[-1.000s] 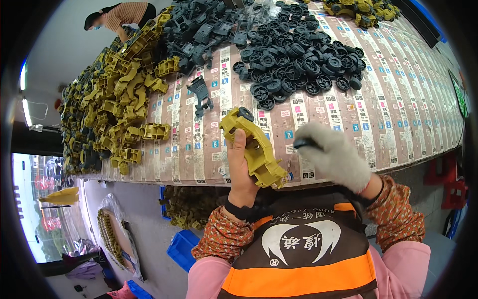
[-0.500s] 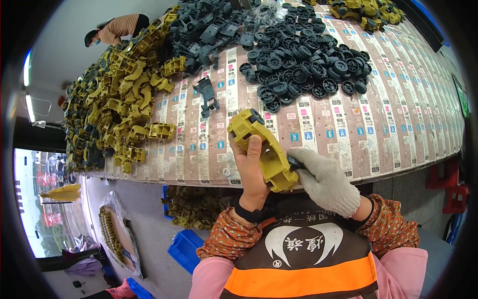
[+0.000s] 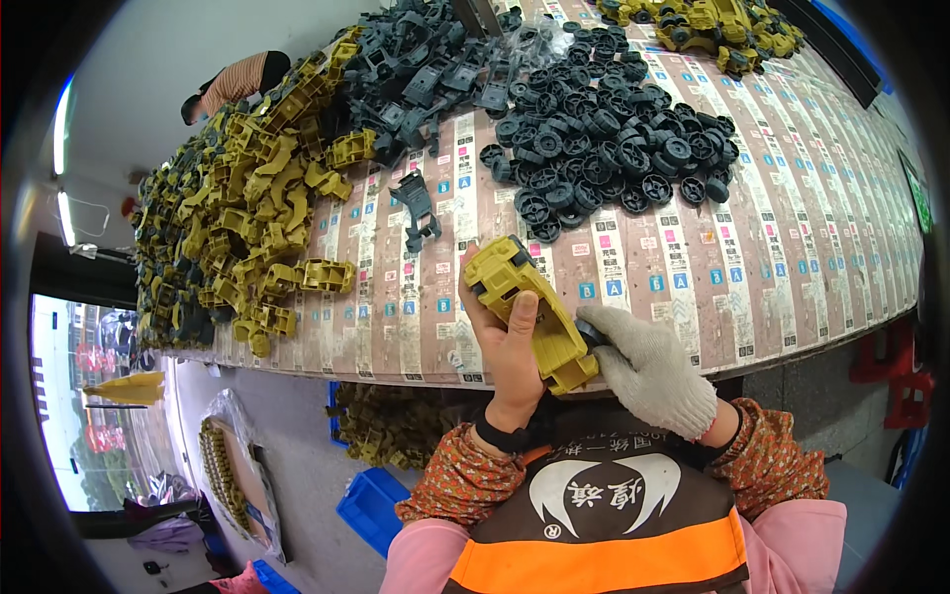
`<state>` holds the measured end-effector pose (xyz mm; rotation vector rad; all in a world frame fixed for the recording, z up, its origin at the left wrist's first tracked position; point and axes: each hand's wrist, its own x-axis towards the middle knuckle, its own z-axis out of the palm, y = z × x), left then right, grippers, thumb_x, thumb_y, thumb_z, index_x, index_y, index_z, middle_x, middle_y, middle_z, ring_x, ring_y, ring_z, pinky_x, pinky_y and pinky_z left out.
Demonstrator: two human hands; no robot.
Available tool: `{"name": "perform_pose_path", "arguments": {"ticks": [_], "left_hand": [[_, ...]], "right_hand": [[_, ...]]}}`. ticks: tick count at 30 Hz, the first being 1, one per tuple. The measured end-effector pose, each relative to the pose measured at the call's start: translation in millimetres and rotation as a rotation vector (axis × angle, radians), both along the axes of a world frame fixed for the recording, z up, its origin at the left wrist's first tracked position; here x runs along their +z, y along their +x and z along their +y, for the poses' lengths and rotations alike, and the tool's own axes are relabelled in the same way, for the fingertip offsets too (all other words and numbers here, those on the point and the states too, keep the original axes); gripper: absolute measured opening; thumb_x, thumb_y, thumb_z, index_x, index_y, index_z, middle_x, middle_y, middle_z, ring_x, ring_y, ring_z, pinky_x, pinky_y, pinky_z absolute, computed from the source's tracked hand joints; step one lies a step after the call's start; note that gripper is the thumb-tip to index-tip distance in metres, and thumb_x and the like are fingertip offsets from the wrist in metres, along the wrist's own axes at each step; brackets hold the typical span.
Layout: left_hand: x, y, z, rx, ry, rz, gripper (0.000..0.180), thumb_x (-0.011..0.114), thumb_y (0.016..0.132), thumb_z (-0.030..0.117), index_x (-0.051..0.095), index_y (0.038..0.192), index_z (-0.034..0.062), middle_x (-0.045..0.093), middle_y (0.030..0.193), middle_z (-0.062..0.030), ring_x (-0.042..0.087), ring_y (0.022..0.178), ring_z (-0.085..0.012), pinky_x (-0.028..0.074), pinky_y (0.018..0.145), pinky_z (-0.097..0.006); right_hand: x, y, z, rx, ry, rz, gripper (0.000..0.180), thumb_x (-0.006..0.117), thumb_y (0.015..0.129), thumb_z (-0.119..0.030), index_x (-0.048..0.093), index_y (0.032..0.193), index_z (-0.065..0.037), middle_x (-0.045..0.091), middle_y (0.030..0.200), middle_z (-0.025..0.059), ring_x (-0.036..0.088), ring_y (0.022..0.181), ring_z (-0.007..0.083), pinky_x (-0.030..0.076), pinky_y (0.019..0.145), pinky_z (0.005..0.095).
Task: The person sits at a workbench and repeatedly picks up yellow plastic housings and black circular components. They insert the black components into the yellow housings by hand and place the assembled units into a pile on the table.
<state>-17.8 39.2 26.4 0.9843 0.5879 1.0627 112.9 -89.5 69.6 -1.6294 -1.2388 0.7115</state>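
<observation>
A yellow plastic toy truck (image 3: 542,319) is held tilted over the table's near edge. Bare, my left hand (image 3: 510,351) wraps round its side, thumb lying across the body. My right hand (image 3: 648,368), in a pale knitted glove, pinches a dark toy wheel (image 3: 592,332) against the truck's side near its lower end. Whether that wheel is seated on the truck, I cannot tell. Another dark wheel shows at the truck's upper end. Beyond my hands lies a heap of black wheels (image 3: 604,139). One dark chassis piece (image 3: 416,210) lies apart to the left.
Yellow truck bodies (image 3: 262,198) pile along the table's left side, with dark chassis parts (image 3: 416,74) behind. More yellow trucks (image 3: 727,30) sit at the far right. A person (image 3: 237,84) bends beyond the left pile. Below stand a blue bin (image 3: 373,510) and red stools (image 3: 896,381).
The truck and both hands have shifted slightly down in the picture, as has the table scene. The truck is turned a little. Both hands keep their hold.
</observation>
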Motion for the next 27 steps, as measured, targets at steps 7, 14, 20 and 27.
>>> {"name": "perform_pose_path", "arguments": {"ticks": [7,14,20,27], "left_hand": [[10.8,3.7,-8.1,0.032,0.132,0.033,0.086,0.076,0.098,0.008,0.023,0.165,0.0115,0.051,0.145,-0.0081,0.056,0.124,-0.0188,0.046,0.109,-0.035],[24.9,11.4,-20.5,-0.009,0.341,-0.034,0.096,0.076,0.093,-0.001,0.013,0.165,0.0093,0.046,0.149,-0.0133,0.058,0.128,-0.0232,0.052,0.106,-0.038],[30.8,46.7,3.2,-0.016,0.109,-0.046,0.089,0.072,0.1,0.009,0.013,0.165,0.0117,0.045,0.147,-0.0148,0.056,0.128,-0.0225,0.05,0.107,-0.038],[25.1,-11.5,56.7,-0.088,0.04,0.158,0.056,0.061,0.104,0.014,0.039,0.156,0.0122,0.055,0.136,-0.0069,0.059,0.121,-0.0175,0.052,0.097,-0.033]], "right_hand": [[9.9,-5.7,-7.9,0.062,-0.067,-0.169,0.048,0.061,0.089,-0.001,0.054,0.137,0.0,0.071,0.102,0.0275,0.07,0.089,0.0482,0.056,0.075,0.0526],[26.5,-1.2,-5.8,0.11,-0.152,-0.213,0.07,0.069,0.077,-0.015,0.049,0.14,0.006,0.071,0.092,0.0279,0.071,0.075,0.0478,0.056,0.069,0.0554],[43.5,25.6,28.0,0.077,-0.211,-0.184,0.084,0.082,0.079,-0.041,0.049,0.141,0.004,0.071,0.099,0.0297,0.072,0.088,0.0483,0.059,0.079,0.0507],[70.1,150.6,104.4,-0.14,-0.206,0.469,0.045,0.074,0.091,-0.03,0.06,0.117,0.003,0.067,0.093,0.0108,0.07,0.071,0.017,0.058,0.056,0.0284]]}}
